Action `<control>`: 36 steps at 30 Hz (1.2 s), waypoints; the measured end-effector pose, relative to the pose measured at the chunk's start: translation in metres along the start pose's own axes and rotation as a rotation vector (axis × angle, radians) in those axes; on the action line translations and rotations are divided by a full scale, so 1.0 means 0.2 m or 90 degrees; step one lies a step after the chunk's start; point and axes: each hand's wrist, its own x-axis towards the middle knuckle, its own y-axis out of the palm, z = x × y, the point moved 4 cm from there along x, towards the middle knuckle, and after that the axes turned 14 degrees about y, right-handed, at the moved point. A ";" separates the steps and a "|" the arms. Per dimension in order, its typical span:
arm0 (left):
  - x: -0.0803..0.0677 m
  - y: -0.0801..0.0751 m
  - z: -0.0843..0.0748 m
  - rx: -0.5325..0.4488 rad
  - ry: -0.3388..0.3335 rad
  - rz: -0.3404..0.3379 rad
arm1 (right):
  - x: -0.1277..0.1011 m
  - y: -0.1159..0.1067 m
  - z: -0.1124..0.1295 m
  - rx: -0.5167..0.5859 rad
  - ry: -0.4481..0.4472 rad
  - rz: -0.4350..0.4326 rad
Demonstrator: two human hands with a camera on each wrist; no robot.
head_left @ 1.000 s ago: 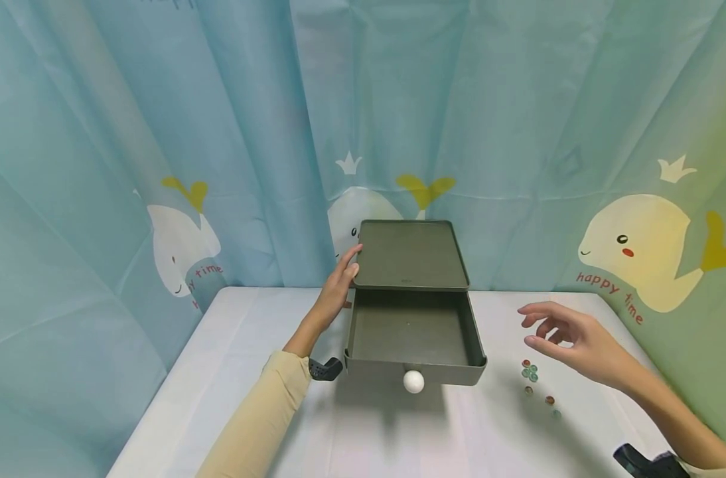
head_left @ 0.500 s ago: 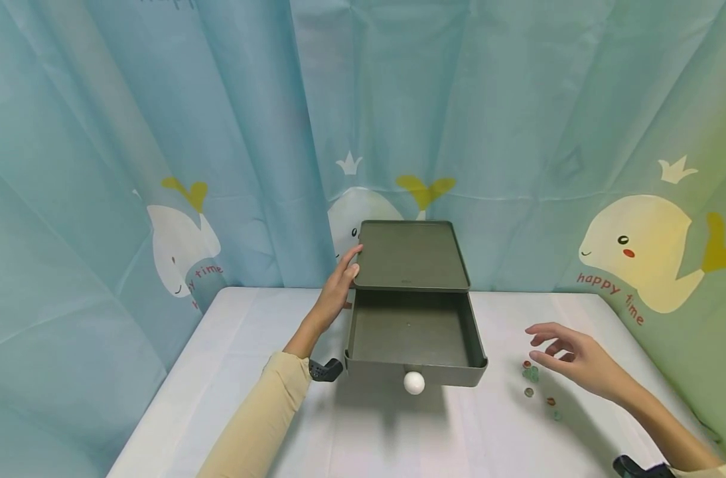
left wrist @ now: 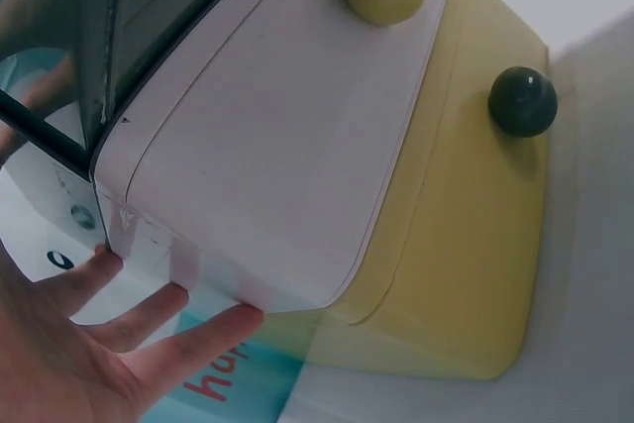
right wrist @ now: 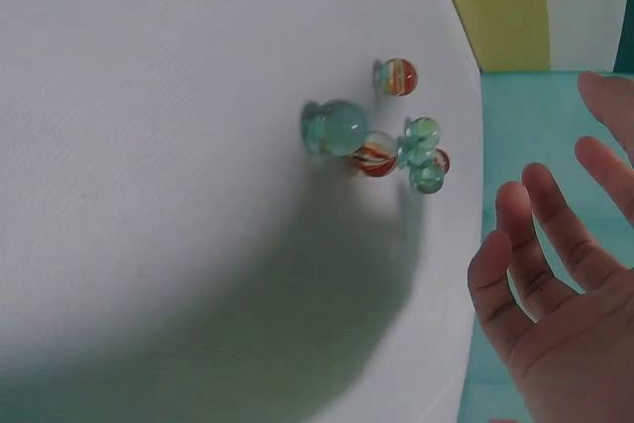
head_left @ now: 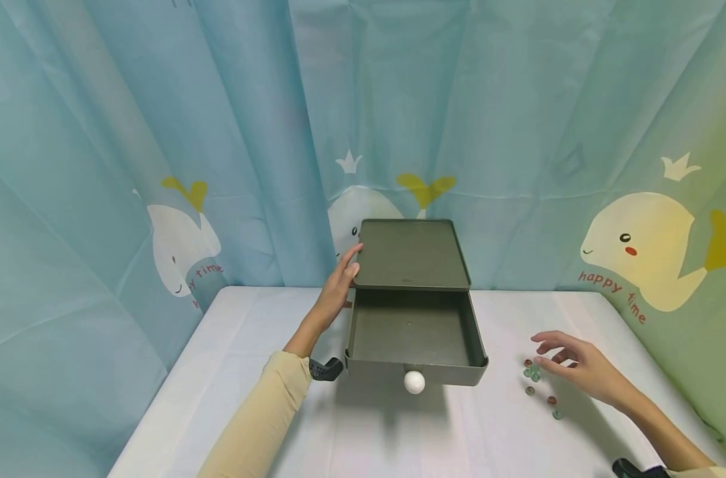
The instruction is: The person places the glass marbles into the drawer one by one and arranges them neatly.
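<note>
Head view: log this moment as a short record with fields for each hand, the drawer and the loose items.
left hand: flat against the left side of the green drawer box
right hand: open, fingers spread, just beside the marbles
drawer: pulled out, nothing visible inside
drawer knob: white, round
table: white

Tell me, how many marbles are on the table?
About 7 marbles: four clustered by the right hand, three strung nearer the person. Overlap may hide some.
</note>
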 end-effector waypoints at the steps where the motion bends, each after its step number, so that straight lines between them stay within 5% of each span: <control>1: 0.00 0.00 -0.03 -0.005 -0.001 0.001 | 0.00 0.00 0.00 0.000 0.003 0.001; 7: -0.03 0.01 -0.18 -0.026 0.002 0.006 | -0.01 0.00 -0.03 0.003 0.018 0.013; 13: -0.04 0.01 -0.19 -0.026 0.002 0.003 | -0.01 0.00 -0.05 0.011 0.025 0.018; 19: -0.03 0.01 -0.17 -0.022 -0.003 0.003 | -0.02 0.02 -0.07 0.012 0.031 0.017; 27: 0.00 0.00 0.02 -0.017 -0.004 -0.010 | -0.03 0.03 -0.10 0.007 0.043 0.017; 36: 0.00 0.00 0.02 -0.003 0.012 -0.022 | -0.03 0.05 -0.14 -0.004 0.040 0.016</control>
